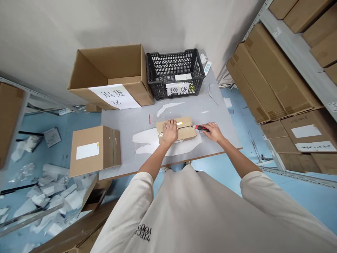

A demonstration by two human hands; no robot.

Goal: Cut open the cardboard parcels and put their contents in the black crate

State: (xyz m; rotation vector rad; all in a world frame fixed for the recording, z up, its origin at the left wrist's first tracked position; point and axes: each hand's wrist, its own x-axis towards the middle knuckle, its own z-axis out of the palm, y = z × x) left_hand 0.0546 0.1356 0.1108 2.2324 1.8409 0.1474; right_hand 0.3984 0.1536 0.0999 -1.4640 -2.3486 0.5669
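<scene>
Left hand (170, 131) flat on a cardboard box (183, 128), right hand (213, 132) gripping a red box cutter (201, 128), black crate (175, 70) beyond

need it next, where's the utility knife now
In the head view, the red-and-black utility knife is in the right hand, its tip at the seam of the small cardboard box that the left hand presses on the grey table.
</scene>
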